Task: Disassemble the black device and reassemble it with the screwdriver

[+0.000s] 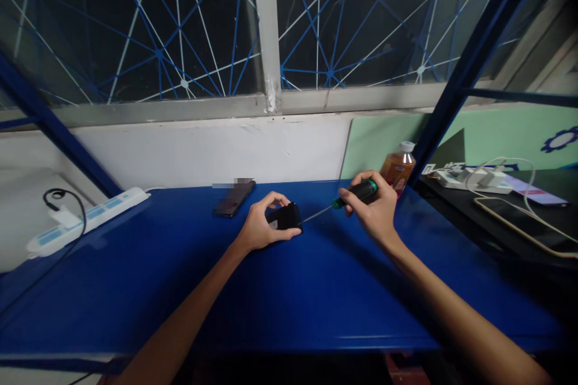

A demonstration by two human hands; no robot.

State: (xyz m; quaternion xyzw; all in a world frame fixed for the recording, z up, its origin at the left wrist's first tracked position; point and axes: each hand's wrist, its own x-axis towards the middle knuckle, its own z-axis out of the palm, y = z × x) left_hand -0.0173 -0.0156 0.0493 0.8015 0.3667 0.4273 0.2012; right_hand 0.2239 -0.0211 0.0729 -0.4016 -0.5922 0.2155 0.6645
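My left hand (266, 222) grips a small black box-shaped device (288, 215) with a pale label, just above or on the blue table (289, 289). Its thumb lies along the near side and its fingers curl over the far side. In my right hand (374, 207) is a screwdriver (356, 194) with a black and green handle. The thin metal shaft slopes down to the left, and its tip meets the right end of the device near a corner. Whether the tip sits in a screw is too small to tell. Tiny dark specks lie on the table under the shaft.
A dark phone (235, 198) lies behind my left hand. A white power strip (90, 219) with a black cable is at the left. Behind my right hand stands a drink bottle (400, 165). Another phone (528, 219), cables and a second power strip (474, 179) are on a black surface at the right.
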